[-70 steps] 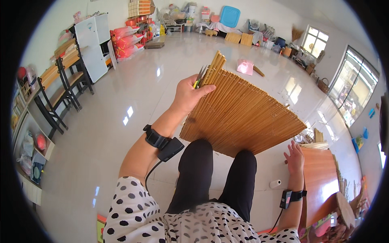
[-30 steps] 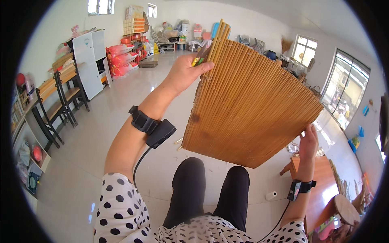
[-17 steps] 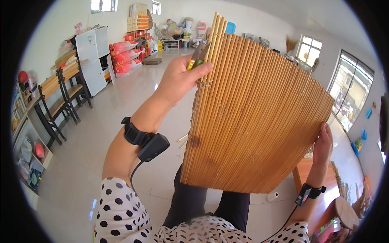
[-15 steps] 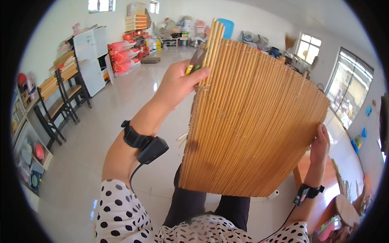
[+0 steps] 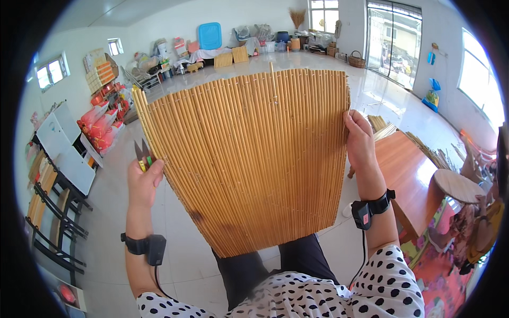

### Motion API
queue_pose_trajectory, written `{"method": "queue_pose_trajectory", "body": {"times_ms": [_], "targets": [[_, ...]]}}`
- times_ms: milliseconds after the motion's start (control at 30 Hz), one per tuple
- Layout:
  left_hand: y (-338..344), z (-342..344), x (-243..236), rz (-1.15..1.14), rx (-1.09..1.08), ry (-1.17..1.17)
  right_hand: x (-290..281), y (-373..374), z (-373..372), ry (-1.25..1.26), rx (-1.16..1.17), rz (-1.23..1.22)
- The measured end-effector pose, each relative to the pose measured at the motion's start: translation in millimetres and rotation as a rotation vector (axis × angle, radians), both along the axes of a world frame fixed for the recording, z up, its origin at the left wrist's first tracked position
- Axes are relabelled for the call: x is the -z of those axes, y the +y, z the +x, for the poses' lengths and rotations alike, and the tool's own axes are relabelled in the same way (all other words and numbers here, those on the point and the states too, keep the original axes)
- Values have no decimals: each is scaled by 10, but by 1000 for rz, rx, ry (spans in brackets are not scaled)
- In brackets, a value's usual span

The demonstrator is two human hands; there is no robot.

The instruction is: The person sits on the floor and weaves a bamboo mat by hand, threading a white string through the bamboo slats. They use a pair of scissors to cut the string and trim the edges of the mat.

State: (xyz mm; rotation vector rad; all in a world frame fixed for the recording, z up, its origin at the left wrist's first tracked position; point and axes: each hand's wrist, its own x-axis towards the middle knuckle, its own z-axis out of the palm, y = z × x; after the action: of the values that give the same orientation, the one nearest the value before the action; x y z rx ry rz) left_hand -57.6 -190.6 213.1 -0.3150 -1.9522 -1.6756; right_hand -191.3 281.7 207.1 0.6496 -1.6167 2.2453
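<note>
Before me a mat of thin straw-coloured reed stalks (image 5: 254, 159), bound side by side, hangs upright between my two hands. One stalk sticks up above its top edge, and several loose-looking ones stand proud at the top left corner. My left hand (image 5: 142, 183) grips the left edge, with the thumb against it. A pair of thread snips (image 5: 143, 155) with dark pointed blades and yellow-green handles is also in that hand, points upward. My right hand (image 5: 361, 143) is closed on the mat's right edge, thumb in front; its other fingers are partly hidden behind.
At right stands a brown wooden table (image 5: 408, 177) with reed bundles (image 5: 432, 151) beyond it and a round wooden board (image 5: 458, 185) nearby. Another person (image 5: 480, 233) is at the far right. Chairs (image 5: 58, 212) line the left; a wicker basket (image 5: 357, 60) sits by the glass door.
The mat has swung from the right toward the middle and now faces me more squarely. My left hand has moved left and down, my right hand up. The view has turned right.
</note>
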Motion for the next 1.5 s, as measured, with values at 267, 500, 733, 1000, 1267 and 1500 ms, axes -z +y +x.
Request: {"method": "queue_pose_trajectory", "body": {"times_ms": [267, 500, 733, 1000, 1267, 1500], "targets": [[57, 43, 64, 95, -14, 46, -77, -116, 84, 20, -24, -52], [123, 68, 34, 105, -39, 93, -13, -71, 51, 101, -28, -64], [164, 52, -89, 87, -504, 131, 15, -132, 37, 94, 75, -97], [1226, -42, -1008, -655, -388, 537, 56, -140, -29, 118, 142, -60], [1964, -572, -1526, -1219, -439, 326, 88, -80, -9, 179, 109, -49], [2124, -581, -1411, -1279, -540, 388, 41, -86, 119, 168, 166, -61]]}}
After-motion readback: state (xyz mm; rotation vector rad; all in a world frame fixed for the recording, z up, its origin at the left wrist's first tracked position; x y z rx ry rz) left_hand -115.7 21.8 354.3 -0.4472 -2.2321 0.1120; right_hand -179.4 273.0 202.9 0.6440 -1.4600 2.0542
